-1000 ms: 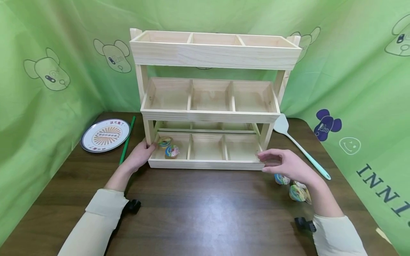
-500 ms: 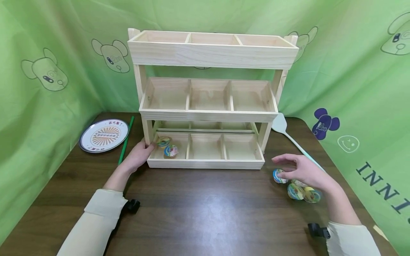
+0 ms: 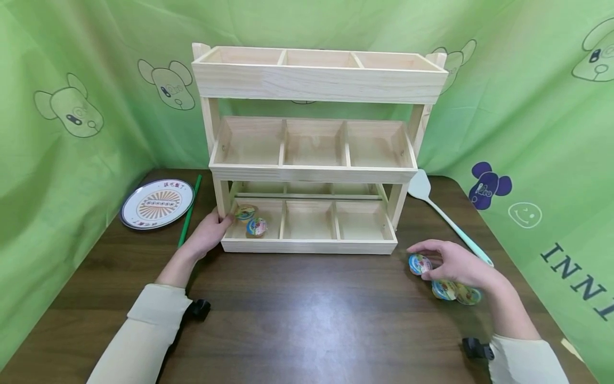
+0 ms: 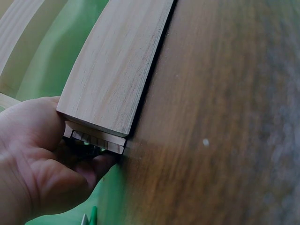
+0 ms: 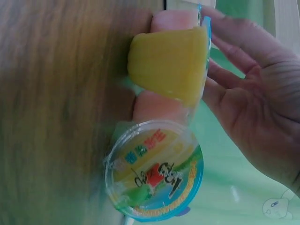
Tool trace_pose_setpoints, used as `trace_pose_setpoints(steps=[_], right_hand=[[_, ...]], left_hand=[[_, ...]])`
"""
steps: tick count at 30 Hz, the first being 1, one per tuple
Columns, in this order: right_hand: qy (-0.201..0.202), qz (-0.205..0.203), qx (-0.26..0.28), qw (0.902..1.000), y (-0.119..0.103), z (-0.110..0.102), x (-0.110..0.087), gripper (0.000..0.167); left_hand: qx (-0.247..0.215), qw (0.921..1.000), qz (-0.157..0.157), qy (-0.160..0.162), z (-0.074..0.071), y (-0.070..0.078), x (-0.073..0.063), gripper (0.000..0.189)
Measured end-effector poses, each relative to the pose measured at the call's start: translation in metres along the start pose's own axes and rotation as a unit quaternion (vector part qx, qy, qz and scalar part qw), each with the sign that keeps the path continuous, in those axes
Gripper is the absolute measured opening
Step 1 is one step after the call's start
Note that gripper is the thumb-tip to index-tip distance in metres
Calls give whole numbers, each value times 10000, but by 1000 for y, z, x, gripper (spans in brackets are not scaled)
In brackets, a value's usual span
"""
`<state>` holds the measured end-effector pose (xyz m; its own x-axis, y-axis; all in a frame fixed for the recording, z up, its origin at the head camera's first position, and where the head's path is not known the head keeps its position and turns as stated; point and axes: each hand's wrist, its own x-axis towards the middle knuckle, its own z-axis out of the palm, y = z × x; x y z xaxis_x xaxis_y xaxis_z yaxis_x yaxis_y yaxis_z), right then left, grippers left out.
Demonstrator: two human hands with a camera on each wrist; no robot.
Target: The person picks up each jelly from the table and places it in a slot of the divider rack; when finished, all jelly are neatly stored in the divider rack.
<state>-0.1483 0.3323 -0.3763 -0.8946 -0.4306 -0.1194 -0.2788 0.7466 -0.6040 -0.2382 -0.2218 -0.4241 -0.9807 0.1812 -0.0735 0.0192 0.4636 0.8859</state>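
Note:
My left hand (image 3: 209, 233) grips the left end of the bottom tray of a wooden three-tier rack (image 3: 307, 247). In the left wrist view, its fingers curl behind the tray end (image 4: 108, 84). Two jelly cups, one (image 3: 256, 227) in front of the other (image 3: 245, 212), lie in that tray's left compartment. Right of the rack, my right hand (image 3: 455, 261) has thumb and fingers around a blue-lidded jelly cup (image 3: 419, 263) on the table. Close by lie more cups, including a yellow one (image 5: 168, 65) and a tilted one (image 5: 154, 171); the hand partly hides the group.
A white plate (image 3: 157, 204) and a green stick (image 3: 189, 216) lie left of the rack. On the right, a pale spatula (image 3: 453, 224) lies behind my right hand. Green printed cloth (image 3: 551, 133) encloses the brown table (image 3: 288, 320) at the back and sides.
My right hand has left the right end of the bottom tray, moved right and down, and come around the blue-lidded jelly cup. My left hand stays on the rack.

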Motion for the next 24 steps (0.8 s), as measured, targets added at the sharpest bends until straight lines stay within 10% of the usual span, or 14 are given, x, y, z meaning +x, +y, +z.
trace_pose_setpoints(steps=[24], right_hand=[[395, 420, -349, 9977, -3, 4, 9, 48]], left_hand=[[30, 10000, -18, 20, 0, 2, 0, 60]])
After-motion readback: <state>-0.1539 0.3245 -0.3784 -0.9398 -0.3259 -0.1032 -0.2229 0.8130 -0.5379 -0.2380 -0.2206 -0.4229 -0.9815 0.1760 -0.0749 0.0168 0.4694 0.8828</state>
